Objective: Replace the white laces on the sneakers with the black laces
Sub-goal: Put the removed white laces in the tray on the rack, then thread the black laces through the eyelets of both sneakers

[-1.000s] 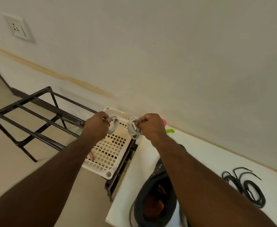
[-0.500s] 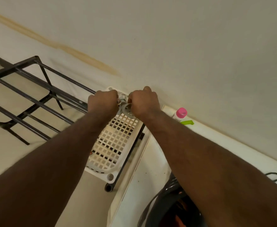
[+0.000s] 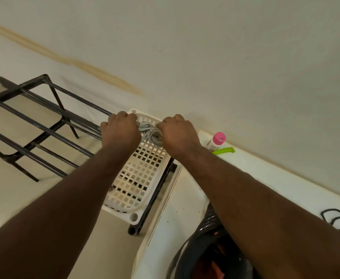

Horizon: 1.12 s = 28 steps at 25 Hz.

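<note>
Coiled white laces lie on the far end of a cream perforated plastic tray. My left hand and my right hand sit on either side of the coils, fingers curled on them. A dark sneaker stands on the white table at the bottom, partly under my right forearm. Black laces lie at the table's right edge, cut off by the frame.
The tray rests on a black metal rack against the wall. A white bottle with a pink cap and a green strip lie at the table's far edge near the wall.
Both hands moved forward and down toward the wall, bringing the two white lace coils together onto the far end of the tray. The camera tilted down and closer.
</note>
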Each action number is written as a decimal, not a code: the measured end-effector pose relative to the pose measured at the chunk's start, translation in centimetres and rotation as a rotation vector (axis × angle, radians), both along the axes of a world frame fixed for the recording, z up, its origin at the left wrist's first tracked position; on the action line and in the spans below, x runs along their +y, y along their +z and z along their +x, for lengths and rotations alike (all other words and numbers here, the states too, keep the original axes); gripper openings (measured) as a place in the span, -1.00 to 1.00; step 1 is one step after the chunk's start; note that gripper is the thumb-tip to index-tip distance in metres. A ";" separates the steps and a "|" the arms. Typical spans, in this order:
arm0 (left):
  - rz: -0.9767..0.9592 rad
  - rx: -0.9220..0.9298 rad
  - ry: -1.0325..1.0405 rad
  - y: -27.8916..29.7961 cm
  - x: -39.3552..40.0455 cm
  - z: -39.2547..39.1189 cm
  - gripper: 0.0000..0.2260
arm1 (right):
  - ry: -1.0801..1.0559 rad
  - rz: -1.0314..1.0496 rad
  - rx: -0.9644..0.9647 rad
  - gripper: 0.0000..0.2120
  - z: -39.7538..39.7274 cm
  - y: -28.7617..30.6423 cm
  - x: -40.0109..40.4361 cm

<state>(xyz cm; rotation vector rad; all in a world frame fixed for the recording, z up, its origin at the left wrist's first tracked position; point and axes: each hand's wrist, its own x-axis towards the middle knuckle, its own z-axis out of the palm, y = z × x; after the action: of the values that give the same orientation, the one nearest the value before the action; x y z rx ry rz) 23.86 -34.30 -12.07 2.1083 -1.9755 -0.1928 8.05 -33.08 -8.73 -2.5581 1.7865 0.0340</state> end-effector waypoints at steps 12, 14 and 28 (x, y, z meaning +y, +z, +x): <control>-0.051 -0.024 -0.352 4.2 11.3 -6.6 -0.43 | -0.188 0.071 0.054 -0.34 -4.3 5.6 12.4; -0.059 -0.038 -0.396 5.6 13.7 -8.7 -0.42 | -0.261 0.044 0.038 -0.32 -6.3 7.2 15.1; 0.252 0.325 -0.638 7.0 30.9 -24.5 -0.50 | -0.821 0.181 -0.608 -0.59 -23.8 4.9 33.2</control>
<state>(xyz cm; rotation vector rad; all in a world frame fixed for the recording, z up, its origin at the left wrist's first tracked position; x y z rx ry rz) -0.66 -3.42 -5.02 1.3653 -2.4257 -0.8732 -15.71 0.10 -3.84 -1.3324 2.2176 -0.4982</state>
